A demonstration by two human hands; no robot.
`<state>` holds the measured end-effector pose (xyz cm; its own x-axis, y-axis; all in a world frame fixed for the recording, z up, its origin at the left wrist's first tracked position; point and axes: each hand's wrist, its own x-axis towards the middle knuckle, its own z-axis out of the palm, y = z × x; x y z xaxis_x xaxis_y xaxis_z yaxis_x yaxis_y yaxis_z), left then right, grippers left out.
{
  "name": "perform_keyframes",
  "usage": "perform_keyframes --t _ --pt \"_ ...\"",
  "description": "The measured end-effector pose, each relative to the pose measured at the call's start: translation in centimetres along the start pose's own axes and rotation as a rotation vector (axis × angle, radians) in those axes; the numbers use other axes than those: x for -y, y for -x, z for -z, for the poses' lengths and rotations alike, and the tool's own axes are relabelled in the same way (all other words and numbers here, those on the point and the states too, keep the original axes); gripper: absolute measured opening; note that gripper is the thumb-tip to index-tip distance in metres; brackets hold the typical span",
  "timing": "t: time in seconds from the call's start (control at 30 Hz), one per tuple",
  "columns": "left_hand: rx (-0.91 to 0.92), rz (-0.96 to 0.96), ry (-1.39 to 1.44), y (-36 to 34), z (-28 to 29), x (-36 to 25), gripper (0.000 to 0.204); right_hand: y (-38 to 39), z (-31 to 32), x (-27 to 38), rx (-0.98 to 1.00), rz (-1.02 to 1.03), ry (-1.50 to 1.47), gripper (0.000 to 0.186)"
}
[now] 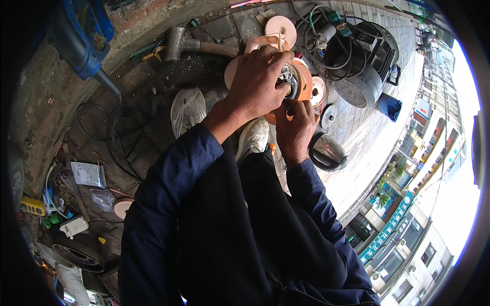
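Above my shoes, a round orange-brown machine part (304, 76) with a dark and silvery metal centre (293, 84) is between my hands. My left hand (259, 76) is closed over its left side, the thumb reaching to the metal centre. At its near rim my right hand (297, 125) has its fingers curled in a pinch; what they hold is hidden. Pinkish round pieces lie around the part, among them a flat disc (280, 31) beyond it and a smaller ring (317, 91) on its right.
A hammer (201, 47) lies at the far left of my hands. Grey motor housings (365, 66) with tangled wires stand at the right. Nearer are a grey disc (329, 116) and a dark-rimmed cover (328, 152). A blue power tool (81, 51) and its black cable occupy the left.
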<state>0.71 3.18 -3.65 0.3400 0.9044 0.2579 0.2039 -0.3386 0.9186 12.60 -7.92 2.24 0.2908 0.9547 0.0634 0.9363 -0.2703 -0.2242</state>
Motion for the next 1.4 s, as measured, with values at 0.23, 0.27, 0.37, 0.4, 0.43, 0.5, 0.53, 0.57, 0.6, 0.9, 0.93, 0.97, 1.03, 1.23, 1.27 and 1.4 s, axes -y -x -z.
perform_keyframes --t 0.23,0.27,0.37,0.4,0.43,0.5,0.53,0.57,0.6,0.9,0.93,0.97,1.03,1.23,1.27,1.4 --pt "-0.013 0.006 0.03 0.01 -0.23 0.12 0.059 0.18 -0.36 -0.18 -0.02 0.009 -0.004 0.01" --pt "-0.012 0.005 0.03 -0.02 -0.24 0.16 0.059 0.17 -0.37 -0.23 -0.013 0.015 0.005 0.01" --pt "-0.017 0.0 0.018 -0.04 -0.23 0.13 0.059 0.13 -0.36 -0.31 -0.012 0.023 0.026 0.01" --pt "-0.015 0.001 0.017 -0.06 -0.21 0.11 0.059 0.12 -0.39 -0.3 -0.023 0.021 0.018 0.01" --pt "-0.014 0.002 0.016 -0.06 -0.18 0.07 0.059 0.13 -0.42 -0.27 -0.038 0.024 0.015 0.01" --pt "-0.008 0.005 0.005 -0.01 -0.07 0.01 0.06 0.18 -0.46 -0.16 -0.049 0.02 0.0 0.01" --pt "-0.003 0.007 -0.005 0.05 -0.01 -0.03 0.061 0.25 -0.43 -0.1 -0.046 0.011 -0.01 0.01" --pt "-0.007 0.002 -0.012 0.1 0.01 -0.06 0.062 0.28 -0.41 -0.06 -0.045 0.011 -0.017 0.01" --pt "-0.001 0.009 0.002 0.05 0.0 -0.04 0.061 0.26 -0.4 -0.05 -0.032 0.001 -0.026 0.011" --pt "0.011 0.02 0.028 0.04 -0.27 0.21 0.058 0.18 -0.47 -0.12 -0.039 0.022 0.009 0.012" --pt "0.009 0.02 0.031 0.06 -0.29 0.22 0.058 0.28 -0.45 -0.1 -0.044 0.02 0.012 0.012" --pt "0.007 0.02 0.034 0.07 -0.29 0.23 0.059 0.35 -0.46 -0.09 -0.049 0.018 0.015 0.013" --pt "0.003 0.02 0.033 0.08 -0.29 0.21 0.059 0.33 -0.51 -0.15 -0.035 0.004 -0.007 0.013" --pt "-0.007 0.011 0.028 0.02 -0.14 0.06 0.058 0.07 -0.57 -0.31 -0.025 0.004 0.02 0.014" --pt "-0.006 0.011 0.029 0.04 -0.11 0.05 0.057 0.11 -0.56 -0.25 -0.022 -0.01 0.033 0.014" --pt "-0.021 0.0 0.042 -0.01 -0.15 0.13 0.057 0.34 -0.45 0.05 -0.037 -0.033 -0.006 0.013"
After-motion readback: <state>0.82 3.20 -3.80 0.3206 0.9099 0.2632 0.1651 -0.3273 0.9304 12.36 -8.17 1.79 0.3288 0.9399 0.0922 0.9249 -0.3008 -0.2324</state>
